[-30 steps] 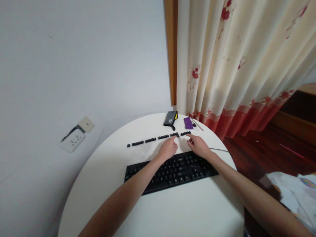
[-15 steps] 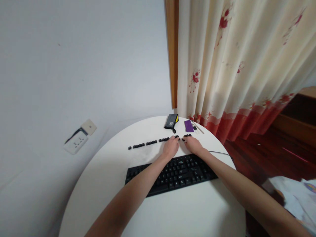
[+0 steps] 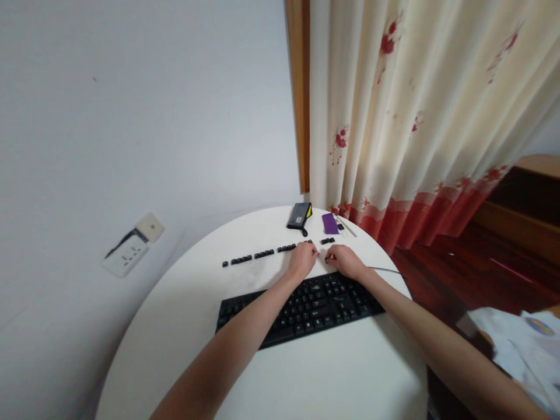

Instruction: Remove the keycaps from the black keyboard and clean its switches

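Note:
A black keyboard (image 3: pixel 301 306) lies across a round white table (image 3: pixel 175 326). Behind it runs a row of loose black keycaps (image 3: pixel 258 255). My left hand (image 3: pixel 301 261) rests at the right part of that row, fingers curled over some keycaps. My right hand (image 3: pixel 345 261) sits just right of it, fingers pinched on a small black keycap at its tip. A short group of keycaps (image 3: pixel 327 240) lies just beyond my right hand.
A black and yellow pouch (image 3: pixel 299 216), a purple card (image 3: pixel 330 223) and a thin white stick (image 3: pixel 346 226) lie at the table's far edge. The keyboard cable (image 3: pixel 385 269) runs off to the right. A flowered curtain (image 3: pixel 415 116) hangs behind. A wall socket (image 3: pixel 126 252) is on the left.
Both hands reached forward to the row of keycaps, then drew slightly back. My right hand's fingers have closed on a keycap, and fewer keycaps show at the row's right end.

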A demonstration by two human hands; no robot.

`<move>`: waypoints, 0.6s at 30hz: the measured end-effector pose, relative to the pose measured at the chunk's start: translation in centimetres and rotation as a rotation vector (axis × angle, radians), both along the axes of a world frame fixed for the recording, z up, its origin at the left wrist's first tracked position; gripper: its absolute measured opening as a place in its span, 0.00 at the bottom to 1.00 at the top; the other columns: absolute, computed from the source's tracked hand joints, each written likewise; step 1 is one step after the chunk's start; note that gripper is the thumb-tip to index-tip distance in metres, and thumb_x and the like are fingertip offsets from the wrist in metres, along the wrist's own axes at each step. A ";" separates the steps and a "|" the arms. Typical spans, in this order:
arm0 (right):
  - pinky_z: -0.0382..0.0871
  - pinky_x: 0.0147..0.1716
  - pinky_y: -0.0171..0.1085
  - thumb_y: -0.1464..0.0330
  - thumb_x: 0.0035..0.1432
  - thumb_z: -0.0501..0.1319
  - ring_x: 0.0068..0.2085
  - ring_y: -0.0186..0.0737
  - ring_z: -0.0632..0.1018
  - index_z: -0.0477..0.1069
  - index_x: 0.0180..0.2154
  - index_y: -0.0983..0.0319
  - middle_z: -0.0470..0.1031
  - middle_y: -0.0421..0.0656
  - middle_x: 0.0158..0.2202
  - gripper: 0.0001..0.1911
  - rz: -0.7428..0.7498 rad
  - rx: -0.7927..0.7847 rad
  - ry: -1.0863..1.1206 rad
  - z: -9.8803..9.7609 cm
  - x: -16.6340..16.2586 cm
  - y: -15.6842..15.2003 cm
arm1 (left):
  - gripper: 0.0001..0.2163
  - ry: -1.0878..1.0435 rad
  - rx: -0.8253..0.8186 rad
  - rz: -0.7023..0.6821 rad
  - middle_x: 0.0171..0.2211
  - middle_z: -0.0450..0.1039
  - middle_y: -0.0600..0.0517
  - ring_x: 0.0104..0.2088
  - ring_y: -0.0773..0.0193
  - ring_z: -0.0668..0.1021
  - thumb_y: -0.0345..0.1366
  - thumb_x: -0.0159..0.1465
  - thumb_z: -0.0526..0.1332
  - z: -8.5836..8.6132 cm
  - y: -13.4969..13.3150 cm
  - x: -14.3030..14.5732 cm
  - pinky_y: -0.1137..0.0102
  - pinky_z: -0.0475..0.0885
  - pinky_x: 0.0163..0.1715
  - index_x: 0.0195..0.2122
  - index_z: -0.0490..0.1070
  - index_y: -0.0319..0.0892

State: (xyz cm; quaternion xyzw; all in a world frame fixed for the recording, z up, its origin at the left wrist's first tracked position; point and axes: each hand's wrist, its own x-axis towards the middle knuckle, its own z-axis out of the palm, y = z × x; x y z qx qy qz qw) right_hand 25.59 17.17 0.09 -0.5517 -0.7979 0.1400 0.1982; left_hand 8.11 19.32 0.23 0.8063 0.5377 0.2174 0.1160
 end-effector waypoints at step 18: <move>0.69 0.39 0.40 0.65 0.59 0.63 0.37 0.42 0.76 0.76 0.33 0.60 0.78 0.44 0.35 0.07 0.045 -0.032 0.492 -1.2 5.6 -6.7 | 0.07 -0.161 0.000 -0.243 0.33 0.80 0.54 0.35 0.62 0.77 0.31 0.61 0.63 0.1 -8.1 2.0 0.67 0.69 0.43 0.33 0.81 0.47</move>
